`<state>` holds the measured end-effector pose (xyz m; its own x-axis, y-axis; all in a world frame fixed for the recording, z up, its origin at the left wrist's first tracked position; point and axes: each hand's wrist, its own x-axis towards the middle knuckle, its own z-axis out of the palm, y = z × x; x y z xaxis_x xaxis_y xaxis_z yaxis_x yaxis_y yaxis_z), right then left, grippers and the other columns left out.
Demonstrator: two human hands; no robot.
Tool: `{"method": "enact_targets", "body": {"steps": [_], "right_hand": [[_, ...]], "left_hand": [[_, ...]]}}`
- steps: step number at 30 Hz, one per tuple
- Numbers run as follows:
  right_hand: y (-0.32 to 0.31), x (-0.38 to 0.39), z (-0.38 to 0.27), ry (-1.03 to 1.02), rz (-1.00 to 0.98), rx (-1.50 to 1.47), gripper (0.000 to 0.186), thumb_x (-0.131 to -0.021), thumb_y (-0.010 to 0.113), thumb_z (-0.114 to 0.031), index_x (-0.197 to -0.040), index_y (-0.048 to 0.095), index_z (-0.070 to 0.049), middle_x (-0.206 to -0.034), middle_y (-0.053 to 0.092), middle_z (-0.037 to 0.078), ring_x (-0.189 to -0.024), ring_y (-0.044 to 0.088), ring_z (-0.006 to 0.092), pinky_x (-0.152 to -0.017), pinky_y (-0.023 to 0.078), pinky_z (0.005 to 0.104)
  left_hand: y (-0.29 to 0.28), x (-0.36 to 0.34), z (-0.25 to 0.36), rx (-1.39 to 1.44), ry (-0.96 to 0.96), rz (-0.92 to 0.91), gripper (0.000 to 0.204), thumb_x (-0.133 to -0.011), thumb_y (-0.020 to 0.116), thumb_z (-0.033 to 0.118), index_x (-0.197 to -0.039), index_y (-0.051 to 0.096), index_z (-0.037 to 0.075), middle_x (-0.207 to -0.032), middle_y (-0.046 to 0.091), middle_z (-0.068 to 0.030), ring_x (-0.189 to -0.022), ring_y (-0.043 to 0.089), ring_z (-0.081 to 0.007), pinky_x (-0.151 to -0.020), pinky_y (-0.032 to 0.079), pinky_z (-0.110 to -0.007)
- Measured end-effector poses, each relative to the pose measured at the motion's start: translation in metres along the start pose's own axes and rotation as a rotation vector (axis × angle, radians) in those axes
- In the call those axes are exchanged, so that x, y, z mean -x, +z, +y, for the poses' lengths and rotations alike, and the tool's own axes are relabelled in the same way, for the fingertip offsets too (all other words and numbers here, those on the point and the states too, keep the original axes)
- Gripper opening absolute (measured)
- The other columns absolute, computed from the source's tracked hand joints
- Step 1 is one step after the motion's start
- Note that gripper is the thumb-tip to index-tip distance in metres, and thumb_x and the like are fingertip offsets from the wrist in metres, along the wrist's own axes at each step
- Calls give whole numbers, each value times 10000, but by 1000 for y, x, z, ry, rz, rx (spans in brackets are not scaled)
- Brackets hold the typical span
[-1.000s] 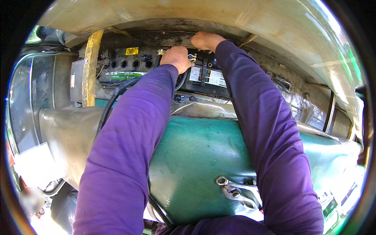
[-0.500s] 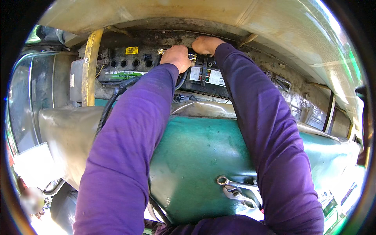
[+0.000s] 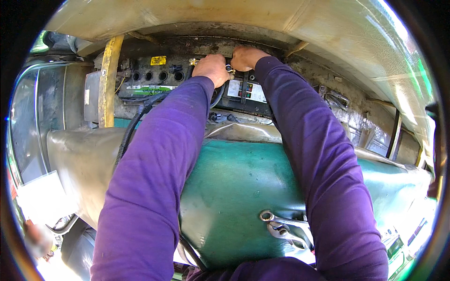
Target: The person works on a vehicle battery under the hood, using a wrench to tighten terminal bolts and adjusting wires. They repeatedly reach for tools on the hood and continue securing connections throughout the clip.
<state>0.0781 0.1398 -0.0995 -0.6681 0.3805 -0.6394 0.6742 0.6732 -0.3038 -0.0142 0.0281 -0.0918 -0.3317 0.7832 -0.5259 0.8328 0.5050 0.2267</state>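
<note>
Both my hands reach to two dark batteries under the raised panel. My left hand (image 3: 213,69) is curled over the gap between the left battery (image 3: 130,64) and the right battery (image 3: 255,107); its fingertips are hidden. One brass terminal clamp (image 3: 193,61) shows at its left side, another brass clamp (image 3: 230,69) at its right. Just right of that second clamp, my right hand (image 3: 246,58) is closed, fingers bent down toward it. What either hand grips is hidden. A thick black cable (image 3: 217,97) drops below my left hand.
Several metal wrenches (image 3: 287,225) lie on the green padded surface (image 3: 239,187) before me, beside my right forearm. A yellow post (image 3: 109,79) stands at the left. A ribbed black conduit (image 3: 127,138) runs down near my left forearm. The tan panel (image 3: 225,14) arches overhead.
My right hand has shifted slightly down, and its fingers are turned more toward the right brass clamp. My left hand has stayed almost where it was.
</note>
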Motion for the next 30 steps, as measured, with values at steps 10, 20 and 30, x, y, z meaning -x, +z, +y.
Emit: {"method": "enact_targets", "body": {"steps": [10, 20, 30], "right_hand": [[12, -28, 9, -74, -48, 114, 454, -968, 491, -291, -1174, 713, 47, -1280, 664, 273, -1206, 641, 412, -988, 521, 472], [2, -4, 2, 29, 4, 37, 455, -963, 487, -257, -1220, 686, 61, -1316, 642, 279, -1230, 630, 406, -1007, 513, 455], [8, -11, 3, -24, 2, 78, 463, -956, 501, -270, -1197, 696, 74, -1305, 646, 289, -1202, 644, 414, -998, 516, 460]], "left_hand": [[0, -2, -2, 24, -2, -18, 518, -794, 839, 337, -1172, 734, -2, -1212, 708, -246, -1154, 685, -373, -1006, 545, -436], [0, -2, -2, 7, 22, -3, 509, -809, 827, 336, -1182, 732, 3, -1231, 703, -239, -1174, 676, -374, -1011, 541, -439], [4, -3, -7, 7, 76, 49, 643, -778, 857, 455, -1136, 707, -57, -1169, 706, -277, -1103, 690, -408, -956, 549, -464]]}}
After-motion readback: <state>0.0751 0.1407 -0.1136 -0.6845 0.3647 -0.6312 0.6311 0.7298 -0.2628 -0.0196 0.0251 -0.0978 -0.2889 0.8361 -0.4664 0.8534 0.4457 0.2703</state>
